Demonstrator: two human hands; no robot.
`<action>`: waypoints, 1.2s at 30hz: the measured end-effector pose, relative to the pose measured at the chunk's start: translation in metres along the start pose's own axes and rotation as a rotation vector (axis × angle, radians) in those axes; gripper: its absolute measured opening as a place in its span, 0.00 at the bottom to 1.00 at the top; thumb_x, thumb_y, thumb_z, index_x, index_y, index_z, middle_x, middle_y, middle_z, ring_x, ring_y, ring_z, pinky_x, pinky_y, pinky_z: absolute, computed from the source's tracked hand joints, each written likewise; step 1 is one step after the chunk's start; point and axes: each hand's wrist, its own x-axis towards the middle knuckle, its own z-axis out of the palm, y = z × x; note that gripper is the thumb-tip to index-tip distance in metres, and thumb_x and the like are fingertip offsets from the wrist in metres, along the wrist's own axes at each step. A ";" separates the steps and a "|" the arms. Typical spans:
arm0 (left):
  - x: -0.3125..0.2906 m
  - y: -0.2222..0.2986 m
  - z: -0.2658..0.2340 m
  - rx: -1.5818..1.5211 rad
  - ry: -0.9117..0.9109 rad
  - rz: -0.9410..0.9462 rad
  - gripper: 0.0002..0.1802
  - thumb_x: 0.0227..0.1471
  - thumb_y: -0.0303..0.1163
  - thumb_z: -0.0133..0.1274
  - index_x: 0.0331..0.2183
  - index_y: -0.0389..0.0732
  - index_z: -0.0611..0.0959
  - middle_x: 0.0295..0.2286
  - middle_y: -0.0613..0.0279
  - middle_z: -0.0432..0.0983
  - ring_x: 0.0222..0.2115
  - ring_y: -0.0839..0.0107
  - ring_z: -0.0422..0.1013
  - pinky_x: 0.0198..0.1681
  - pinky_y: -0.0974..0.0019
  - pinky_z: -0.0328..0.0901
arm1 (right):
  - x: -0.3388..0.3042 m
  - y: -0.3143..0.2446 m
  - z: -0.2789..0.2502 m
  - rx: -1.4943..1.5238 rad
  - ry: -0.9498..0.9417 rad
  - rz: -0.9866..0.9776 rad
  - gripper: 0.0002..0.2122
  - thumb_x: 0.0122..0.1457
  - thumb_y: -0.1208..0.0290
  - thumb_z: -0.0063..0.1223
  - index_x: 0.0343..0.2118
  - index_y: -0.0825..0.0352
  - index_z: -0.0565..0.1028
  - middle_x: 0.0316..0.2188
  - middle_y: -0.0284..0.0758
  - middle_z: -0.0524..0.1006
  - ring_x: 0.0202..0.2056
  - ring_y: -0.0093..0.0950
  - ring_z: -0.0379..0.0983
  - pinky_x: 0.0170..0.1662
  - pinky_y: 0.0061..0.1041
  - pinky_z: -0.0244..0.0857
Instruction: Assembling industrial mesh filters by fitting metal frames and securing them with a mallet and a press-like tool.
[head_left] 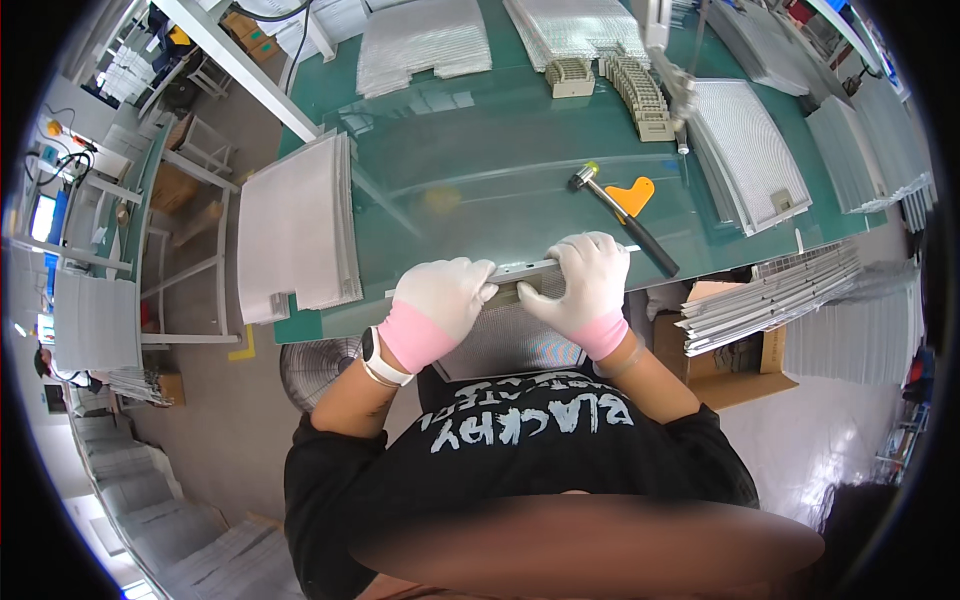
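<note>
At frame centre, left hand and right hand both clamp the mesh panel's metal rim against the desk edge, steadying it; mallet lies near.

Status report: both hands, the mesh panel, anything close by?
Left hand and right hand both gripping mesh panel at its metal edge strip. Mallet just beyond, apart.

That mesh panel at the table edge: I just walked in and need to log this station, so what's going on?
A person in white gloves holds a mesh filter panel at the near edge of the green table. The left hand and right hand both press on its metal frame strip. A hammer lies just beyond, untouched.
</note>
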 end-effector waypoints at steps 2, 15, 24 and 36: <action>0.000 0.000 0.003 0.038 0.008 0.020 0.14 0.56 0.38 0.54 0.41 0.41 0.79 0.25 0.56 0.75 0.27 0.56 0.74 0.31 0.55 0.68 | -0.003 0.000 -0.001 0.005 -0.008 0.001 0.19 0.35 0.55 0.68 0.27 0.62 0.75 0.31 0.32 0.75 0.39 0.36 0.71 0.44 0.39 0.60; -0.003 0.019 0.006 0.156 0.136 0.055 0.16 0.50 0.39 0.59 0.39 0.42 0.77 0.23 0.62 0.72 0.25 0.63 0.72 0.28 0.60 0.64 | 0.010 -0.007 -0.011 0.050 -0.213 -0.151 0.17 0.45 0.67 0.60 0.39 0.67 0.74 0.21 0.36 0.75 0.21 0.36 0.74 0.37 0.39 0.71; 0.001 0.025 0.020 0.176 0.215 0.110 0.13 0.49 0.43 0.60 0.29 0.45 0.77 0.19 0.66 0.69 0.20 0.65 0.71 0.23 0.60 0.62 | -0.016 0.012 0.002 0.176 0.014 -0.195 0.20 0.37 0.73 0.63 0.36 0.65 0.69 0.25 0.35 0.75 0.24 0.36 0.73 0.28 0.34 0.66; -0.015 -0.017 -0.001 0.167 0.408 0.028 0.23 0.50 0.35 0.60 0.48 0.41 0.77 0.36 0.58 0.76 0.40 0.63 0.73 0.50 0.56 0.65 | 0.011 0.022 -0.008 0.106 0.005 -0.210 0.21 0.41 0.73 0.63 0.42 0.65 0.71 0.22 0.34 0.71 0.24 0.37 0.69 0.31 0.38 0.61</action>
